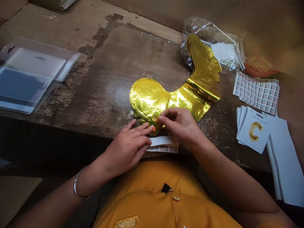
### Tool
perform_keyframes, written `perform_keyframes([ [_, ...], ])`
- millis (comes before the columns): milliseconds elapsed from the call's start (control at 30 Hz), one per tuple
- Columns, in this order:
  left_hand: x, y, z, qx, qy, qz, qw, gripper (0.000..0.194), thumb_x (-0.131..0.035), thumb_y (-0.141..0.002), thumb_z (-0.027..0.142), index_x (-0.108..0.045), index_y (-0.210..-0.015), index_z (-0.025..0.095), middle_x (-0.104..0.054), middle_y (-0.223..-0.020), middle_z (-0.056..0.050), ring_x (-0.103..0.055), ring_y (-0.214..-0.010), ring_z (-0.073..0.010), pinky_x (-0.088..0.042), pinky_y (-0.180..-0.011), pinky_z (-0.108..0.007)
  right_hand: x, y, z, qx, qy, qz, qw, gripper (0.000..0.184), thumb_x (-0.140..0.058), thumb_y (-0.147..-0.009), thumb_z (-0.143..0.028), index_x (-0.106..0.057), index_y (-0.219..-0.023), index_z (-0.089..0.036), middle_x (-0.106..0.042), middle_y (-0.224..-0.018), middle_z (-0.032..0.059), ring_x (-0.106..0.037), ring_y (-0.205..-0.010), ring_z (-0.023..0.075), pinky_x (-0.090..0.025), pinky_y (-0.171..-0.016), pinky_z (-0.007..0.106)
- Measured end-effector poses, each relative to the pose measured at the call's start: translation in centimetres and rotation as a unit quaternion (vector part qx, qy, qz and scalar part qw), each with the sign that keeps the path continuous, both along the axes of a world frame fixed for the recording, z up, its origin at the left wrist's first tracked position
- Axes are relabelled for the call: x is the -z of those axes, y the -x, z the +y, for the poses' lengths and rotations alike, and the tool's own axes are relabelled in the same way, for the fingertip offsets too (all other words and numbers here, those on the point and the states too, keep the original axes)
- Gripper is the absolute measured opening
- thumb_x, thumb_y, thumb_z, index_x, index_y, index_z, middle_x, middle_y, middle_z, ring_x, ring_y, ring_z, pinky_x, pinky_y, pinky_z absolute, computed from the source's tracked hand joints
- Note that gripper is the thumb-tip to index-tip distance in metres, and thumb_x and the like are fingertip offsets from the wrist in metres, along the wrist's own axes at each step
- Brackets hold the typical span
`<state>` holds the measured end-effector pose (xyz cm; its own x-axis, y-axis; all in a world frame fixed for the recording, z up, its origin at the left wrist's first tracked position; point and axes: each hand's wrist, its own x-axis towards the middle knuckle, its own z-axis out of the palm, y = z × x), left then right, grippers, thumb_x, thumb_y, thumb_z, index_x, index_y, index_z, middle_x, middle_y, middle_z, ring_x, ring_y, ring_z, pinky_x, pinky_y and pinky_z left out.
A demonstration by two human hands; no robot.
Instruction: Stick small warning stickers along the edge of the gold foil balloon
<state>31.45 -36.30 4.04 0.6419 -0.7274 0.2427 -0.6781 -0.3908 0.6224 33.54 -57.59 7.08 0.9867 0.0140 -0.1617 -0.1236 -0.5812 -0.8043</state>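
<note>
Gold foil balloon (166,101) is laid out on the worn wooden table (95,63)! Its lower edge is pinched by the right hand (179,125), and the left hand (127,152) is pressed flat against it, just above a white label strip (161,141).

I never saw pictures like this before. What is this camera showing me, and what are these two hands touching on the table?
This is one picture from a camera worn on a person's head, looking down. The arms are the person's own. The left hand and the right hand both touch the lower end of a flat gold foil balloon, which lies on an old wooden table. Close by are a strip of printed labels, a sheet of small labels, a card showing a gold letter C and a plastic bag.
</note>
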Motion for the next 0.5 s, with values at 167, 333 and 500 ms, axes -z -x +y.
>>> perform_keyframes([
  [167,-0.05,0.04,0.01,-0.005,0.005,-0.001,1.0,0.014,-0.052,-0.09,0.014,-0.064,-0.093,0.021,-0.06,-0.133,-0.006,-0.052,-0.128,-0.0201,-0.029,-0.114,-0.049,-0.21,-0.11,0.15,-0.013,0.0,0.0,1.0,0.016,-0.063,-0.078,-0.027,-0.068,-0.07,-0.014,-0.066,-0.065,0.0023,-0.056,-0.058,0.0112,-0.042,-0.055,0.024],
  [333,-0.17,0.01,-0.08,-0.002,-0.003,0.001,1.0,0.014,-0.051,-0.09,0.015,-0.064,-0.093,0.021,-0.06,-0.133,-0.007,-0.052,-0.128,-0.0213,-0.029,-0.114,-0.05,-0.11,-0.06,0.17,-0.018,0.003,-0.004,1.0,0.017,-0.062,-0.079,-0.027,-0.069,-0.07,-0.014,-0.067,-0.065,0.0026,-0.057,-0.059,0.0117,-0.042,-0.055,0.024],
  [500,-0.28,-0.14,-0.11,0.002,-0.009,0.001,1.0,0.015,-0.051,-0.09,0.015,-0.064,-0.092,0.02,-0.06,-0.133,-0.007,-0.053,-0.127,-0.0217,-0.029,-0.113,-0.05,-0.15,-0.13,0.23,-0.002,-0.018,0.0,1.0,0.017,-0.063,-0.078,-0.029,-0.068,-0.071,-0.014,-0.066,-0.065,0.0021,-0.055,-0.058,0.011,-0.042,-0.054,0.024],
])
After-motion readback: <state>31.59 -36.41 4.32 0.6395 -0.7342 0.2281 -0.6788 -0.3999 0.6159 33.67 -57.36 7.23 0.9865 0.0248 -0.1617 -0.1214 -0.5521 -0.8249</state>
